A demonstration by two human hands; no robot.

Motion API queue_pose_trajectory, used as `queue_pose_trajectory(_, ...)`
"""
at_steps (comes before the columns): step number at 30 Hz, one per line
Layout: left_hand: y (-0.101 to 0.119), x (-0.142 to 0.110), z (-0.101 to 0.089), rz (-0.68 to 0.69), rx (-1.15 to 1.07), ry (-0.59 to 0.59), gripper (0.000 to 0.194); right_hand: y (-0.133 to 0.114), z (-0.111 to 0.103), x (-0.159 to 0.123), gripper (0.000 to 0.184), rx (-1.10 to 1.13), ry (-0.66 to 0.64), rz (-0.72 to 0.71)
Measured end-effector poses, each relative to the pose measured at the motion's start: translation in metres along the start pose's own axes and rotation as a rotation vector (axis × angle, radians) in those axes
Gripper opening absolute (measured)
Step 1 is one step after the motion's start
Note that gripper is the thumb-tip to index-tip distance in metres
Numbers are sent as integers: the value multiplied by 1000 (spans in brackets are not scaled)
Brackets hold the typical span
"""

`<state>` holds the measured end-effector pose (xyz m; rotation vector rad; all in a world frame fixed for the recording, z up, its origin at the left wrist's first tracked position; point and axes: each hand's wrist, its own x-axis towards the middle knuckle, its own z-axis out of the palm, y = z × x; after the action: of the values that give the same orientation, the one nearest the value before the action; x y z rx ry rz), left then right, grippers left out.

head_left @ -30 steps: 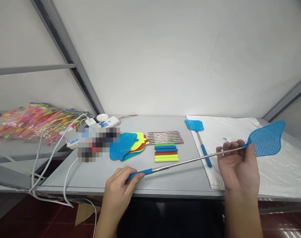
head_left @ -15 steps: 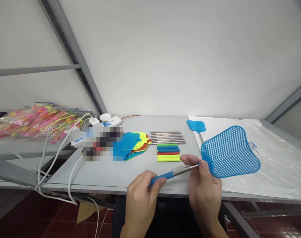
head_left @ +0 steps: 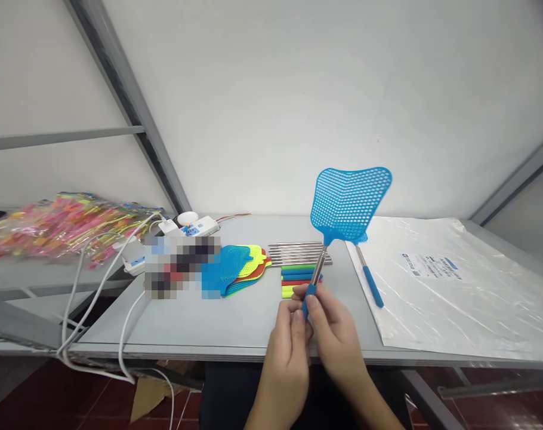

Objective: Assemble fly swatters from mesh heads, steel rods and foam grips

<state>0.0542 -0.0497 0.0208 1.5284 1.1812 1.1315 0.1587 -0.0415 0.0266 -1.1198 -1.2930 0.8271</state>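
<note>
Both my hands hold a blue fly swatter (head_left: 348,202) upright over the grey table's (head_left: 209,319) front edge. Its steel telescopic rod is pushed in short. My left hand (head_left: 289,343) is wrapped round the blue grip at the bottom. My right hand (head_left: 336,334) pinches the grip just above and beside it. A second blue swatter (head_left: 369,280) lies flat on the table to the right, on the edge of a clear plastic bag (head_left: 450,292).
Behind my hands lie coloured foam grips (head_left: 298,276), a row of steel rods (head_left: 293,251) and a stack of coloured swatter heads (head_left: 240,269). A white power strip (head_left: 195,226) and cables (head_left: 88,280) sit at the left, with packed coloured swatters (head_left: 52,224) on a shelf.
The swatter's rod has been pushed in from long to short. It swung from lying across the table to standing upright, and my hands came together at the grip.
</note>
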Motion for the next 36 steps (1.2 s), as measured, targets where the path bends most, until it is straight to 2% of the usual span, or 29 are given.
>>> queue_pose_trajectory(2,5,5,4,56,43,-43,34,-1,-1,3,25,-103,77,-57)
queue_pose_trajectory(4,8,12,3,136,130,-73,30,0,-13,7,24,-229,187,-89)
queue_pose_trajectory(7,3,24,-5,265,267,-35,24,3,-52,16,31,-421,381,-60)
queue_pose_trajectory(10,-11,35,-18,351,384,36,18,10,-102,23,48,-685,520,116)
queue_pose_trajectory(13,-25,47,-35,407,482,112,16,20,-140,33,52,-968,445,316)
queue_pose_trajectory(15,-30,56,-47,437,545,160,17,27,-152,42,49,-1055,378,364)
queue_pose_trajectory(19,-31,74,-64,472,640,238,19,35,-153,63,48,-1089,322,379)
queue_pose_trajectory(22,-31,80,-68,485,663,255,20,37,-148,71,47,-1104,287,399)
queue_pose_trajectory(28,-38,78,-66,492,662,206,18,35,-142,69,47,-1090,219,437)
queue_pose_trajectory(36,-38,72,-68,487,641,220,17,34,-140,61,49,-1047,194,429)
